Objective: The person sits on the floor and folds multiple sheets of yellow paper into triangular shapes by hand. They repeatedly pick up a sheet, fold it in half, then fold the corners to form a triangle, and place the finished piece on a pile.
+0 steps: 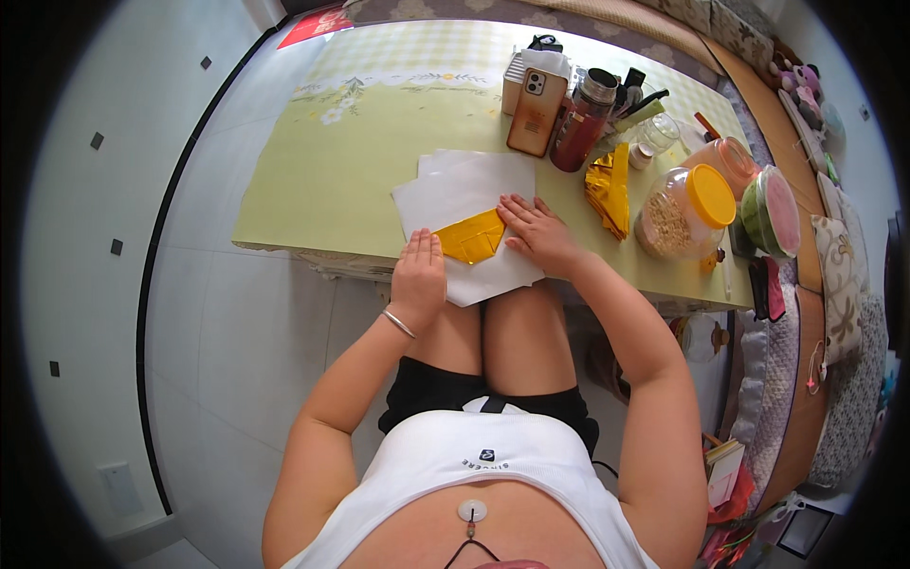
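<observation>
A piece of shiny gold foil paper (471,239), folded with a long straight upper edge and slanted lower corners, lies on white paper sheets (479,182) at the table's near edge. At its left end rests my left hand (418,273), fingers stretched out side by side. My right hand (544,235) lies flat over the right end, its fingers extended and a little apart. Both hands touch the foil and press it from above. More gold foil pieces (609,192) lie in a folded pile to the right.
Behind the sheets, a smartphone (538,112) leans upright beside a red thermos (582,123). To the right stand a glass jar (656,140), a yellow-lidded jar of grains (669,228) and a cut watermelon (773,213). The green tablecloth (332,180) stretches away to the left.
</observation>
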